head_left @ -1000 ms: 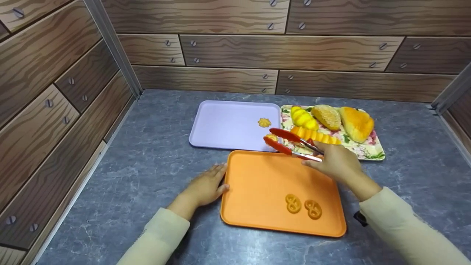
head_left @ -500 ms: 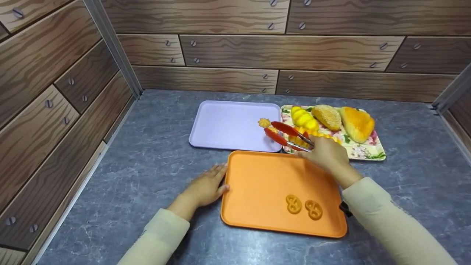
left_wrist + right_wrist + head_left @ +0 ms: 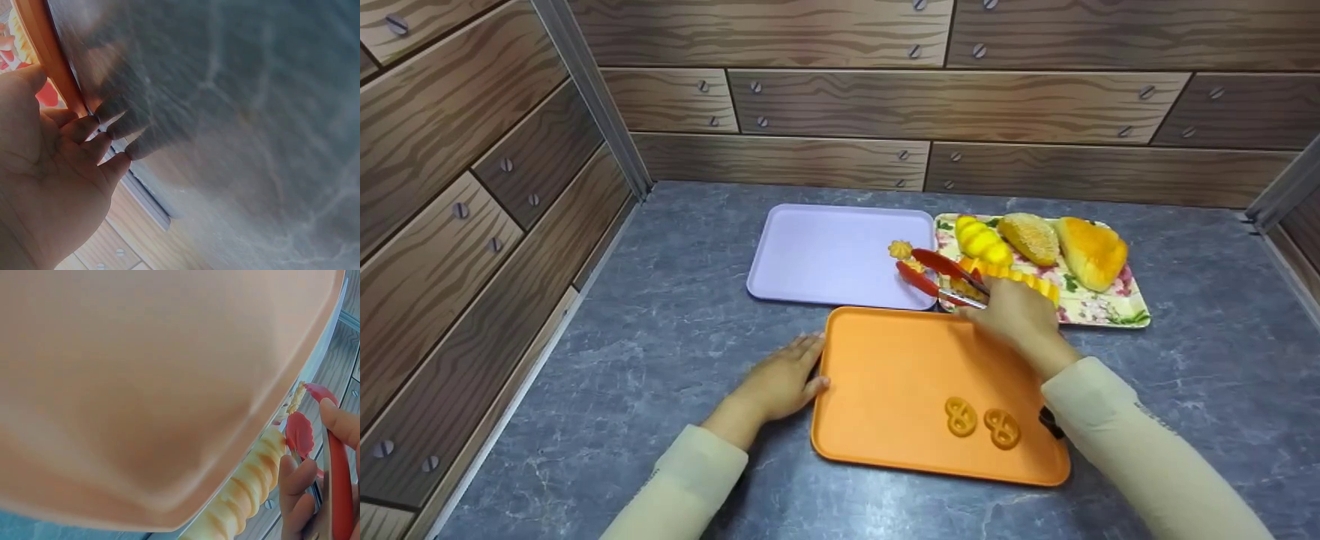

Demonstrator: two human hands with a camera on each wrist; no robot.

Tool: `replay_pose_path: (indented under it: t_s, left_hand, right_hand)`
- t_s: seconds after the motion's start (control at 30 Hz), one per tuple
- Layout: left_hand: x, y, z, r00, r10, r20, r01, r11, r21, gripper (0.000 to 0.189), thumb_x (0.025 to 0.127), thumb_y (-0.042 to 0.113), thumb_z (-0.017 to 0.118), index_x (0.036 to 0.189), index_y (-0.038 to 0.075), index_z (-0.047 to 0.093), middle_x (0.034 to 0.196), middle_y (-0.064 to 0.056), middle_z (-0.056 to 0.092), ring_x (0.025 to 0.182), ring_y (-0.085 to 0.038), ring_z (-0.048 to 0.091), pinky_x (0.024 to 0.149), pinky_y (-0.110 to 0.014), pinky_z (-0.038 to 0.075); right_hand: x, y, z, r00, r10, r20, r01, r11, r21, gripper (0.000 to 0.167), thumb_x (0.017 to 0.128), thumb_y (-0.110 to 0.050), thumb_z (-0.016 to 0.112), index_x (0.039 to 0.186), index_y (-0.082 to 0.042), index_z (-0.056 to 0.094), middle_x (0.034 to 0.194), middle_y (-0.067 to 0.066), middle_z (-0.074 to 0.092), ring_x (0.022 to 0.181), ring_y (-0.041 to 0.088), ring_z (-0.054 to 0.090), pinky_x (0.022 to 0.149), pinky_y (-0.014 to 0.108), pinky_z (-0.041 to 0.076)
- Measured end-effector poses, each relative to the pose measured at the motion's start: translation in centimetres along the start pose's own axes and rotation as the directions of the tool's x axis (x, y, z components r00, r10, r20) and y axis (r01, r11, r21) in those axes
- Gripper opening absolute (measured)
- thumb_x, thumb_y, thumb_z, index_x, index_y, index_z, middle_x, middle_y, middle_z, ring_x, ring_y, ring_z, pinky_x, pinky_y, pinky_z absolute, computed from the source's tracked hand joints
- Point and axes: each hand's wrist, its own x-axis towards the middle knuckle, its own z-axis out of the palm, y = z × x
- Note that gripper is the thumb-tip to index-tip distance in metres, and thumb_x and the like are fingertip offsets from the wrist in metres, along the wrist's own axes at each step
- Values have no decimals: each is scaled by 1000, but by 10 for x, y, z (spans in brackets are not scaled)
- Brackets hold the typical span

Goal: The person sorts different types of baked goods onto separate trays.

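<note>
My right hand (image 3: 1016, 315) grips red-tipped metal tongs (image 3: 919, 279) over the right end of the lavender tray (image 3: 825, 255). Between the tong tips is a small golden cookie (image 3: 296, 398), partly hidden by them in the head view. A similar flower-shaped cookie (image 3: 900, 249) lies just behind it on that tray. My left hand (image 3: 780, 379) rests at the left side of the orange tray (image 3: 885, 382), thumb at its rim and fingers extended along the edge. Two pretzels (image 3: 961, 416) lie in the orange tray's front right part.
At the back right a floral tray (image 3: 1110, 307) carries a yellow twisted roll (image 3: 982, 240), a seeded bun (image 3: 1030, 238), a triangular bread (image 3: 1093, 253) and a long ridged loaf (image 3: 1042, 287). Wood-patterned walls (image 3: 825, 105) border the grey marbled table (image 3: 660, 300).
My right hand has moved left, carrying the tongs and cookie farther over the lavender tray, close to the other cookie. The left hand stays at the orange tray.
</note>
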Motion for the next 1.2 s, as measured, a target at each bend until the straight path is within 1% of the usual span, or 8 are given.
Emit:
replay_pose_path:
  t_s: [0.27,0.6,0.73,0.9,1.0,1.07,1.13,1.2]
  left_hand:
    - [1,0,0,1000,3,4,-3,1000,-8,65,100,39,46,150,3,26,152,-15,29,140,-32,23,111,-47,23]
    - [0,1,1,1000,-9,3,9,1000,0,65,100,40,46,150,4,27,152,-14,30,140,-31,24,111,-47,24]
    - [1,1,2,1000,-7,7,7,1000,-6,65,100,40,46,150,4,27,152,-14,30,140,-31,24,110,-48,25]
    - [0,0,1,1000,-6,11,6,1000,-10,65,100,41,45,151,5,25,152,-13,30,140,-31,24,110,-49,25]
    - [0,0,0,1000,-8,10,8,1000,-11,65,100,40,46,151,5,25,152,-13,30,140,-31,24,110,-48,25]
    - [0,0,0,1000,-7,9,7,1000,-11,65,100,40,46,150,4,26,152,-13,30,140,-31,24,110,-48,25]
    - [0,0,0,1000,-5,6,5,1000,-8,65,100,39,46,150,4,26,152,-14,30,139,-31,25,110,-48,25]
    - [0,-1,0,1000,-2,4,2,1000,-5,65,100,39,46,150,4,27,152,-14,30,139,-31,25,110,-47,25]
  right_hand:
    - [1,-2,0,1000,-12,2,12,998,-66,66,79,-54,70,119,-2,60,101,22,64,77,37,59,54,47,43]
    - [2,-5,-1,999,-2,39,6,995,-98,75,78,-56,70,128,-2,57,104,23,63,80,37,59,55,46,43]
    - [1,-5,-1,1000,-7,30,9,997,-78,79,77,-57,70,130,-2,55,105,23,63,81,38,60,56,46,44]
    - [-2,-5,-3,1000,-8,18,8,1000,-20,87,76,-61,69,136,0,49,105,22,63,81,35,58,60,47,44]
    - [-5,-3,-6,1000,-26,0,26,1000,0,92,75,-64,67,136,1,48,101,19,64,79,34,58,60,47,45]
    - [-9,-2,-8,999,-43,-16,43,999,12,95,75,-66,66,139,2,45,104,19,65,82,34,60,61,48,47]
    - [-13,0,-10,998,-60,-31,61,998,21,98,75,-68,64,139,3,44,102,18,66,81,34,60,59,47,48]
    - [-19,2,-11,997,-72,-35,73,997,33,104,75,-71,62,141,6,40,110,22,64,85,36,61,62,49,49]
